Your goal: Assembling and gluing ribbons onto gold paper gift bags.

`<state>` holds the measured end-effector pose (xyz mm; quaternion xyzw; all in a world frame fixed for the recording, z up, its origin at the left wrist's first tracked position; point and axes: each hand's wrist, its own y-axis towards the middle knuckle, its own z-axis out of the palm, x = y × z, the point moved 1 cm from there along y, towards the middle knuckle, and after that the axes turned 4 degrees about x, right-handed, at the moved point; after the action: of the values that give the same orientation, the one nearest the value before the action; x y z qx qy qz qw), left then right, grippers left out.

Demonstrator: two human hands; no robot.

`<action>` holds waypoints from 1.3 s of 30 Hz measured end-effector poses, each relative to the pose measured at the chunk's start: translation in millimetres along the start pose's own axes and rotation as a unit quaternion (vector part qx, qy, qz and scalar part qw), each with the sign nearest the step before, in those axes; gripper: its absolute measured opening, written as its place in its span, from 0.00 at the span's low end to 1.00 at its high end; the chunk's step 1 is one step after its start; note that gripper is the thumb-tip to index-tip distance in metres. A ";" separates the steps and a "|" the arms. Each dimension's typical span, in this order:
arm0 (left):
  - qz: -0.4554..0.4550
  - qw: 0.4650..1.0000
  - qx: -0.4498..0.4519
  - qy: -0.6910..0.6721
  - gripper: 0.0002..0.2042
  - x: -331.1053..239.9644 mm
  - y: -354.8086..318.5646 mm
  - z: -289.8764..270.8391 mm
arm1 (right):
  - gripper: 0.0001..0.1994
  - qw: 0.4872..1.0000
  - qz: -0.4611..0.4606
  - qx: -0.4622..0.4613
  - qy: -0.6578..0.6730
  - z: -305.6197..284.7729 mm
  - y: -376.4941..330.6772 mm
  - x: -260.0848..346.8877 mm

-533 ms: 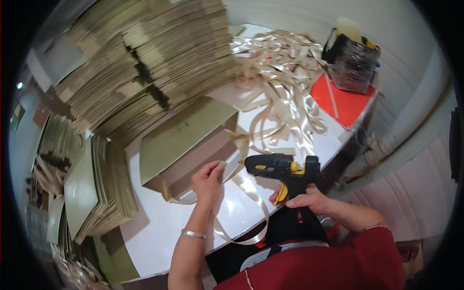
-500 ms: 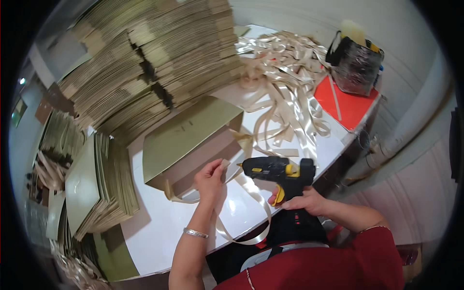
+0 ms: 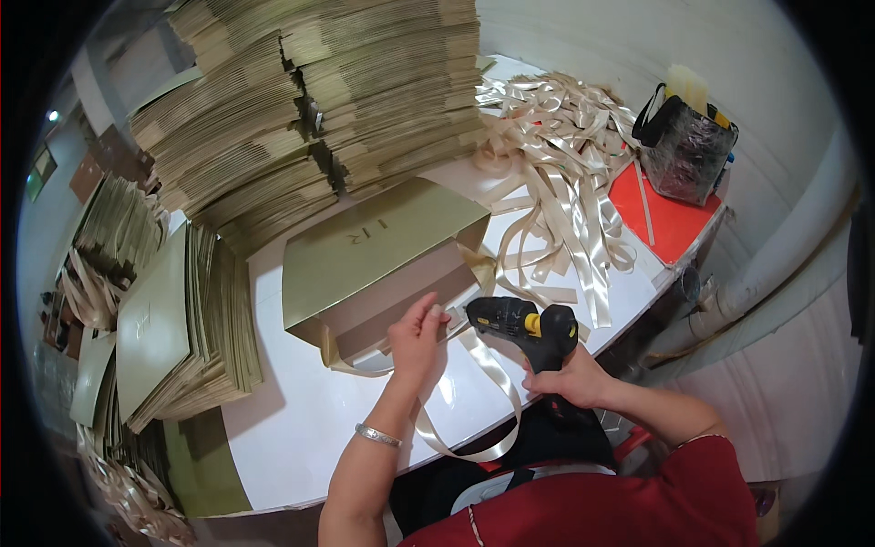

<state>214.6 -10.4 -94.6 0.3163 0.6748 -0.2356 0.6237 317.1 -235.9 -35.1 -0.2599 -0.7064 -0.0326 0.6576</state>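
Note:
A flat gold paper bag (image 3: 365, 251) lies on the white table (image 3: 301, 419), its brown inner flap (image 3: 401, 305) turned toward me. My left hand (image 3: 417, 337) presses a cream satin ribbon (image 3: 483, 401) against that flap; the ribbon loops down over the table's front edge. My right hand (image 3: 570, 378) grips a black glue gun (image 3: 524, 321) with a yellow trigger, its nozzle aimed left and almost touching my left fingertips. A silver bracelet (image 3: 376, 436) sits on my left wrist.
Tall stacks of flat gold bags (image 3: 310, 109) fill the back of the table, with more stacks at the left (image 3: 173, 337). A heap of loose cream ribbons (image 3: 565, 155) lies at the right. A dark bag (image 3: 684, 146) stands on a red sheet (image 3: 670, 219).
The glue gun has moved left and forward, closer to my left hand at the bag's flap. My left hand has stayed on the ribbon and flap.

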 end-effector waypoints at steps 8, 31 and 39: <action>0.036 0.990 -0.066 -0.121 0.16 3.8 -1.6 -8.7 | 0.14 0.996 0.054 0.044 -0.057 -3.5 11.7 6.6; -0.114 0.954 0.277 -0.020 0.21 -61.4 -114.0 109.8 | 0.17 0.734 0.033 -0.512 -0.444 -291.0 75.5 -30.6; -0.152 0.918 0.364 -0.020 0.18 -107.7 -86.9 110.5 | 0.15 0.978 0.076 -0.032 0.190 -288.5 19.9 -45.8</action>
<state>230.8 -163.2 -6.7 0.4104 0.5696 -0.5636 0.4353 588.4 -345.5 -45.9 -0.3231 -0.5453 -0.0542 0.7715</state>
